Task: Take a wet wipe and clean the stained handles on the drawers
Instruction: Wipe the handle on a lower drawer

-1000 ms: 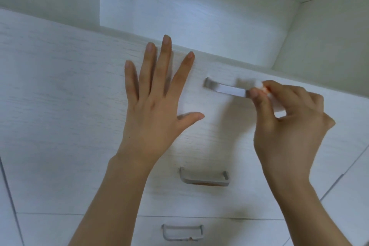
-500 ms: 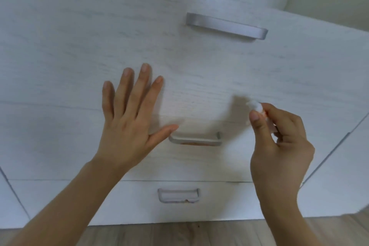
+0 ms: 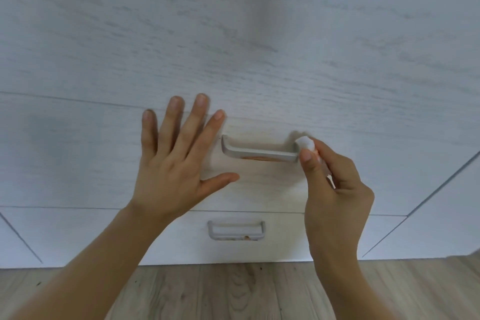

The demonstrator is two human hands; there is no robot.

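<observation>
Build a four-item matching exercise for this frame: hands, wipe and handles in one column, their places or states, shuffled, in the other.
Things:
1. left hand
2. wet wipe
3. middle handle
4. bottom handle

States:
A. orange stain along its lower edge, wipe at its right end
B. pinched in the right hand
C. fingers spread flat on the drawer front
D. on the lowest drawer, small brownish spot, no hand near

Pairs: 1-C, 2-B, 3-A, 4-D
</observation>
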